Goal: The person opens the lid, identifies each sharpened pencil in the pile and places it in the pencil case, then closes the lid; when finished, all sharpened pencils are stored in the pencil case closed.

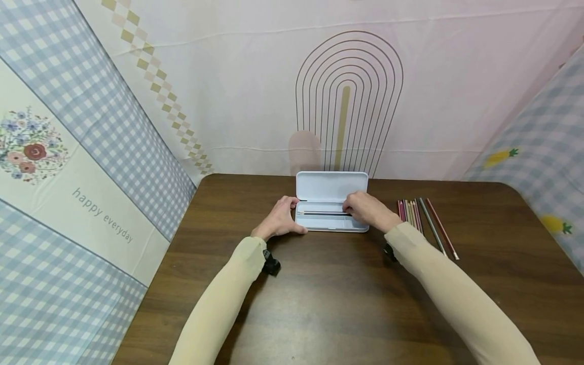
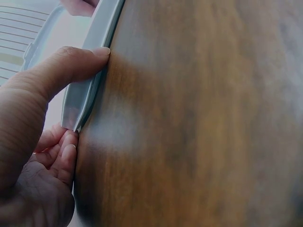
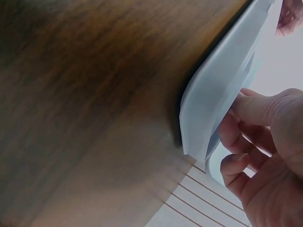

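Observation:
A pale blue pencil case (image 1: 319, 223) lies open on the table, its lid (image 1: 332, 186) raised at the back. My left hand (image 1: 280, 218) grips its left end, the thumb pressed on the front edge and the fingers round the corner in the left wrist view. Inside lies a thin dark pencil (image 1: 319, 212), lengthwise in the case. At the right end of this pencil, my right hand (image 1: 366, 208) pinches it with curled fingers reaching over the rim. In the right wrist view the case wall (image 3: 213, 94) hides the fingertips and the pencil.
Right of the case lies a row of several coloured pencils (image 1: 410, 213), partly behind the right forearm. Beside them are a grey-green pencil (image 1: 432, 225) and a red pencil (image 1: 441, 228). A patterned cloth (image 1: 246, 101) hangs along the back edge of the brown table (image 1: 319, 299).

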`<act>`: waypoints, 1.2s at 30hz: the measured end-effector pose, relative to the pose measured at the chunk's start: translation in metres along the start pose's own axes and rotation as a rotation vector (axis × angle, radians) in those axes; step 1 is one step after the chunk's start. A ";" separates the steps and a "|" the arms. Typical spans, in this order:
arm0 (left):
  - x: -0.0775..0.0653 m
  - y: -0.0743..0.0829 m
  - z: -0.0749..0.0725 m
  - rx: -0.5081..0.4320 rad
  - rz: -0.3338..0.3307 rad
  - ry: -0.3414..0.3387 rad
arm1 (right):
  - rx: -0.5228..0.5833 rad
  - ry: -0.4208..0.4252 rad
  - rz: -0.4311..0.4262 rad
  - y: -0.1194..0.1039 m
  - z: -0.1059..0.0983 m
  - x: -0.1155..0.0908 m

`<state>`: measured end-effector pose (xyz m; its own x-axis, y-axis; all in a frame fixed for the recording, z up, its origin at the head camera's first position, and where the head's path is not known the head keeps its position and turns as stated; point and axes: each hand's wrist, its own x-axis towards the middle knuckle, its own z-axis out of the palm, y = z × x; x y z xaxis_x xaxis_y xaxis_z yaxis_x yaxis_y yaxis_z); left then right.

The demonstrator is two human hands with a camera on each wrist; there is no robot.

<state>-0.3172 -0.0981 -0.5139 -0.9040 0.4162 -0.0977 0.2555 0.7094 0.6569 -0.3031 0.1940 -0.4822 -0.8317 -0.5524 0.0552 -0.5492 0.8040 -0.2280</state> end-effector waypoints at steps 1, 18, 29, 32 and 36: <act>0.000 0.000 0.000 -0.001 0.000 0.000 | -0.005 0.004 0.002 0.000 0.000 0.000; 0.000 0.001 0.001 0.002 0.008 0.004 | 0.004 0.156 0.011 -0.010 -0.006 -0.022; -0.002 0.000 0.001 -0.008 0.013 0.003 | 0.016 0.208 0.161 -0.023 -0.012 -0.048; -0.003 0.000 0.001 -0.008 0.011 0.005 | 0.049 0.259 0.204 -0.025 -0.012 -0.055; -0.002 -0.001 0.000 -0.005 0.010 0.005 | 0.099 0.326 0.253 -0.025 -0.014 -0.065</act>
<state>-0.3156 -0.0989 -0.5144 -0.9032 0.4203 -0.0868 0.2632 0.7022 0.6615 -0.2362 0.2132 -0.4664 -0.9304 -0.2288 0.2865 -0.3269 0.8715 -0.3656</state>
